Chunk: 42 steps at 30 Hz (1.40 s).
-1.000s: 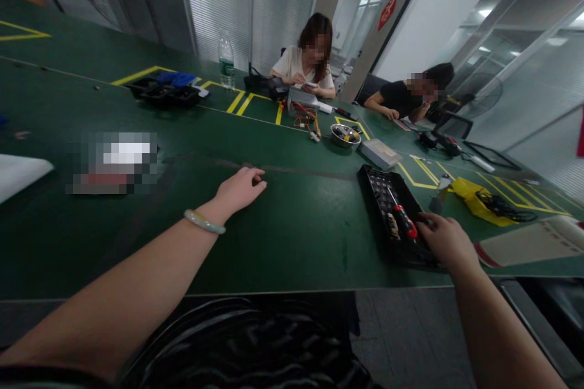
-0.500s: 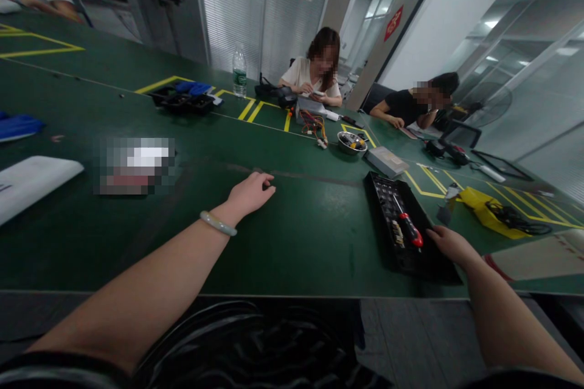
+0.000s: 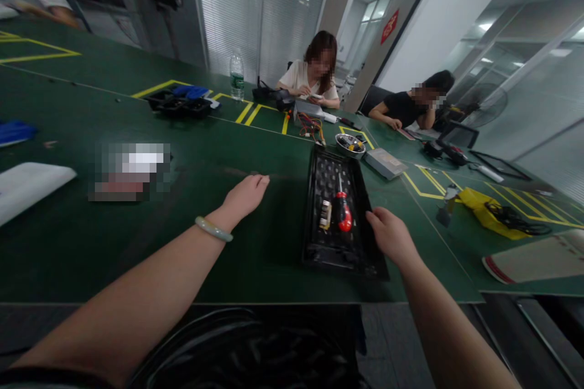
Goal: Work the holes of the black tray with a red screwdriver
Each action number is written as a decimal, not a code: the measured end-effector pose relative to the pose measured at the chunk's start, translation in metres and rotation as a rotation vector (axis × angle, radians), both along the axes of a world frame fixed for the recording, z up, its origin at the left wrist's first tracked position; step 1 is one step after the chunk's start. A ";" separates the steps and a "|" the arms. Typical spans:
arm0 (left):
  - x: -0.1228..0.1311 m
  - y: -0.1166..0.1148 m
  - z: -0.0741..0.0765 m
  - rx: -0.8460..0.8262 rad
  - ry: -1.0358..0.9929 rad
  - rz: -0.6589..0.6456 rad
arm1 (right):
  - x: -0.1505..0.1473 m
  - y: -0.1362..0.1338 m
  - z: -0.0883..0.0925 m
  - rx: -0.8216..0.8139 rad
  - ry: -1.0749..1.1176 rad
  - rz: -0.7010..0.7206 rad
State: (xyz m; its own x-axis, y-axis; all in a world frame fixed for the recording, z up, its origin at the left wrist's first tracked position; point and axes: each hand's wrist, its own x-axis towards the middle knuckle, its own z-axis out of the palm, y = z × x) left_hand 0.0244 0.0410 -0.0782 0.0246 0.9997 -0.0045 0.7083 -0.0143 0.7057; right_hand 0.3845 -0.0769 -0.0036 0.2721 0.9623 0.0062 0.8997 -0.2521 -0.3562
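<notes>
My right hand [image 3: 390,235] grips the near right edge of a black compartment tray [image 3: 319,249] that lies on the green table [image 3: 255,267]. In the tray lie a red-handled screwdriver [image 3: 343,213] and a small pale part [image 3: 325,213]. My left hand [image 3: 246,194], with a pale bangle on its wrist, rests flat on the table left of the tray, fingers stretched out, holding nothing.
Behind the tray stand a metal bowl [image 3: 349,144] with small parts, a grey box [image 3: 385,162] and loose wires [image 3: 310,124]. Yellow packaging [image 3: 481,206] lies to the right, a white sheet [image 3: 27,185] to the left. Two people sit at the far side. A water bottle [image 3: 236,76] and another black tray [image 3: 180,103] stand farther back.
My right hand has slid the black tray to the left, toward the space in front of me, and turned it. My left hand has stayed in place, its fingers now straighter.
</notes>
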 end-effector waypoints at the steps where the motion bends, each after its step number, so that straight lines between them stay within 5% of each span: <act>1: -0.001 0.002 -0.001 0.013 -0.028 0.019 | -0.017 0.003 -0.002 -0.002 0.013 0.025; 9: -0.006 0.007 0.000 0.088 -0.117 0.128 | -0.102 0.030 -0.027 -0.042 0.047 0.167; 17: -0.009 0.007 0.000 0.039 -0.063 0.090 | -0.116 0.040 -0.017 -0.003 -0.048 0.271; 22: -0.008 0.005 0.002 0.045 -0.040 0.077 | -0.138 0.048 -0.003 0.024 -0.037 0.511; 26: -0.006 0.007 0.000 0.072 -0.016 0.049 | -0.148 0.055 -0.012 -0.027 0.042 0.617; 32: -0.006 0.000 0.014 0.194 0.075 0.047 | -0.139 0.049 -0.024 0.111 0.326 0.562; 37: -0.003 -0.024 0.036 0.246 0.193 -0.203 | -0.122 0.060 -0.031 0.274 0.600 0.528; 42: 0.009 -0.042 0.035 0.166 0.349 -0.415 | -0.115 0.073 -0.044 0.337 0.707 0.504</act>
